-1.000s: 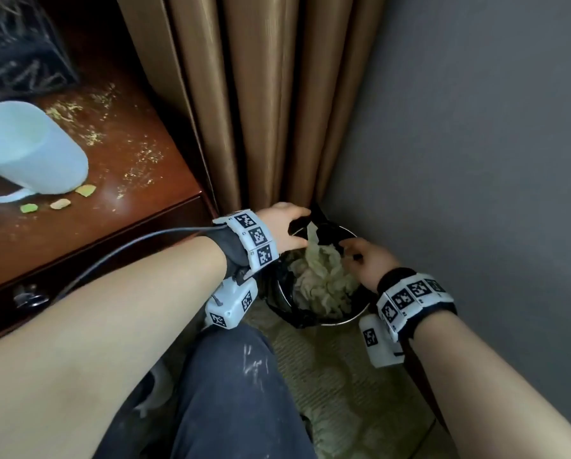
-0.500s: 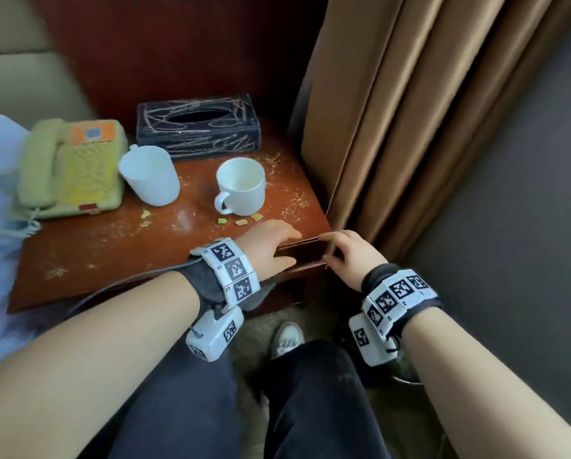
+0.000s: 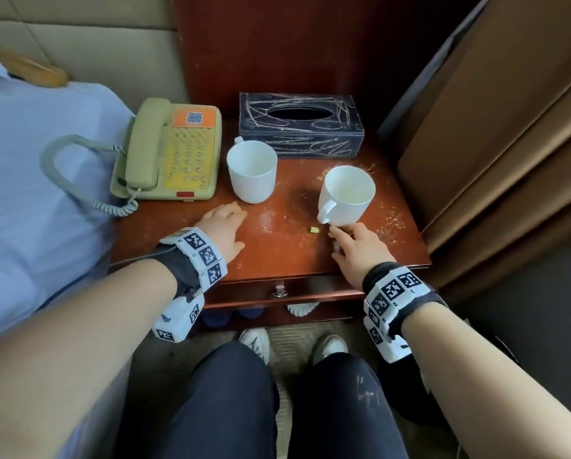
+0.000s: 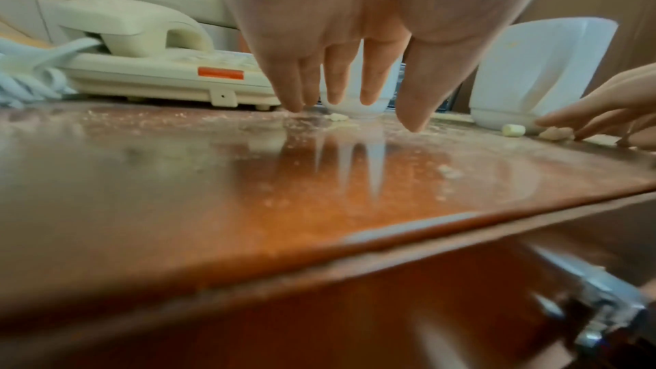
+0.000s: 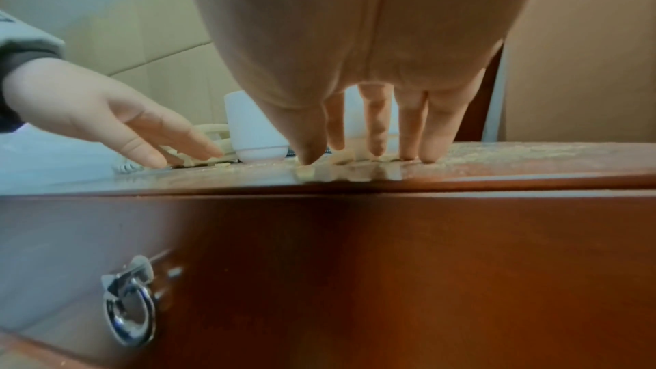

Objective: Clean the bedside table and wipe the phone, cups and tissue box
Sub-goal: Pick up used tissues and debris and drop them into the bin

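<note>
Fingers point(image 3: 338, 231) of both hands spread on the bedside table point(image 3: 277, 253), right-hand ones touching the mug point(image 3: 345, 195).

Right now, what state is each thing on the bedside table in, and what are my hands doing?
Phone: handset on its cradle.
Left cup: upright, empty.
Right cup: upright, pale film inside.
Tissue box: slot dark, no tissue showing.
Table: strewn with crumbs and scraps, drawer shut.
Left hand: fingers straight, tips on the table.
Right hand: fingers straight, tips on the table at the scraps by the right cup.
</note>
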Demonstrator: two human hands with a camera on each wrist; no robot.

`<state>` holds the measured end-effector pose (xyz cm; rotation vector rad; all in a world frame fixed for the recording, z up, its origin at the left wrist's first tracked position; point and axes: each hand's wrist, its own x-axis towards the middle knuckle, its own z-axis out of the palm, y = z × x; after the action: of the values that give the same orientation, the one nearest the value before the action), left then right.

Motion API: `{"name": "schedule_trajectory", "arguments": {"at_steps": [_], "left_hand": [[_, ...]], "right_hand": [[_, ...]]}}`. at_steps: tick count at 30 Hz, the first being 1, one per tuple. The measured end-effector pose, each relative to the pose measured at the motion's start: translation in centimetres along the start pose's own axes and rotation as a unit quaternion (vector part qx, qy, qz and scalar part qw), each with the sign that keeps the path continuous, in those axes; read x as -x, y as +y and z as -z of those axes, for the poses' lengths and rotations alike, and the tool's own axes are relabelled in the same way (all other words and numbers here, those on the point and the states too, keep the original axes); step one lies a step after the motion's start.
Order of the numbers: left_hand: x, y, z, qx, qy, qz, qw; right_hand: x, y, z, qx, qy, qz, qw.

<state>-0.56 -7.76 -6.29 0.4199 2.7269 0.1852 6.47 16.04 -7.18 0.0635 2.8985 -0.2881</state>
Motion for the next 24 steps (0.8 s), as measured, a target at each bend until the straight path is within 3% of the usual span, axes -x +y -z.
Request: {"name": "schedule_trajectory", "arguments": {"at_steps": [14,24], "left_hand": [[-1.6,1.0,1.7,-0.049,-0.027,-0.017,0.998],[-1.6,1.3,1.2,0.024,-0.030,0.005,0.999]], "right_hand": [[-1.2,-2.1,0.3,-0.011,-0.029,0.040,0.999],[-0.9,-1.5,-0.7,-0.142,0.033,-0.011,0.989]]}}
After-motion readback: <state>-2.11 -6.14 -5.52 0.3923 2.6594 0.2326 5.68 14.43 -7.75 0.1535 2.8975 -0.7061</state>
